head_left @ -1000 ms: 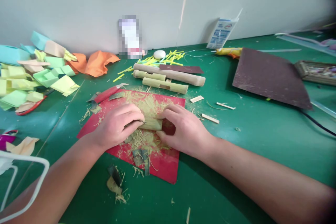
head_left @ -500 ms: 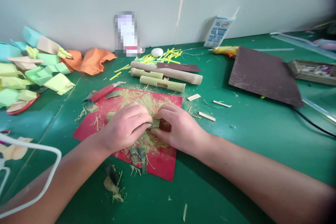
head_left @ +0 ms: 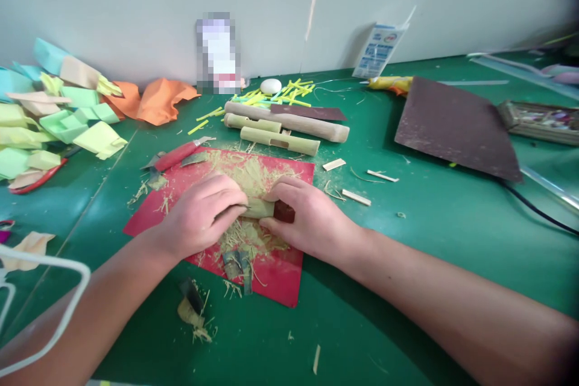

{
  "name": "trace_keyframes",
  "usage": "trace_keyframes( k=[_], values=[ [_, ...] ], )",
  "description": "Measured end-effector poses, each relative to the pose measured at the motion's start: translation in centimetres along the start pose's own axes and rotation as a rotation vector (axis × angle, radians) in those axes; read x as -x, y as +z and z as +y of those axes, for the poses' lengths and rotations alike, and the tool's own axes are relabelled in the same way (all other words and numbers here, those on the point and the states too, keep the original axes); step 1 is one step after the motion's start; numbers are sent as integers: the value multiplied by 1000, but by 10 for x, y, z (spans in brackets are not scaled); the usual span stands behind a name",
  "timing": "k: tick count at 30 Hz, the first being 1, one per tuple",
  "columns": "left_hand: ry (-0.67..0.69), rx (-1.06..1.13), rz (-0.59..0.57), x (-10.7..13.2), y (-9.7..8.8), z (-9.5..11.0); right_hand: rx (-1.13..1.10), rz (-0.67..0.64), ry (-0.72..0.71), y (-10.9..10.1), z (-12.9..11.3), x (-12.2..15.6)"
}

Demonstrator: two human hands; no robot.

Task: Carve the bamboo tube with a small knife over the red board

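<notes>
Over a red mat (head_left: 289, 289) covered in pale dust and shavings, both of my hands are closed round a short bamboo tube (head_left: 261, 208). My right hand (head_left: 314, 217) pinches its right end between thumb and fingers. Farther left, my left hand (head_left: 203, 214) wraps the tube with a thin dark piece of sandpaper (head_left: 245, 205), of which only an edge shows at the fingertips. The tube's left part is hidden under that hand. Dark worn strips (head_left: 233, 264) lie on the mat just below the hands.
A red-handled knife (head_left: 174, 157) rests at the mat's upper left. Behind are notched bamboo tubes (head_left: 280, 140) and a longer bamboo piece (head_left: 289, 122). A brown sheet (head_left: 456, 126) lies right; folded papers (head_left: 58, 114) pile left. A white wire frame (head_left: 76, 301) stands near my left forearm.
My left hand has slid left along the tube, away from the right hand, and more of the tube's middle shows. The right hand keeps its hold. The view has shifted slightly.
</notes>
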State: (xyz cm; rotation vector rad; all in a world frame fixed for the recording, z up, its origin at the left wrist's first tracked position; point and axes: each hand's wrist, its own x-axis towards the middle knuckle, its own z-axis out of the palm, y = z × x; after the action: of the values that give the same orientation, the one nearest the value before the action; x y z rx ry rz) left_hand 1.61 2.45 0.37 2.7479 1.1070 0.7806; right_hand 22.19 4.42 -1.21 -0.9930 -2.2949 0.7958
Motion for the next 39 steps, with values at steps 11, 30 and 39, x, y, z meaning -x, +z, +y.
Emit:
trace_keyframes(
  k=[11, 30, 39],
  values=[
    [-22, 37, -14, -3, 4, -1, -10, -5, 36, 0, 1, -1],
    [-27, 41, -35, -3, 4, 5, -8, -11, 62, 2, -1, 0],
    [-6, 44, -25, -4, 7, 5, 7, -5, 54, 3, -1, 0]
  ],
)
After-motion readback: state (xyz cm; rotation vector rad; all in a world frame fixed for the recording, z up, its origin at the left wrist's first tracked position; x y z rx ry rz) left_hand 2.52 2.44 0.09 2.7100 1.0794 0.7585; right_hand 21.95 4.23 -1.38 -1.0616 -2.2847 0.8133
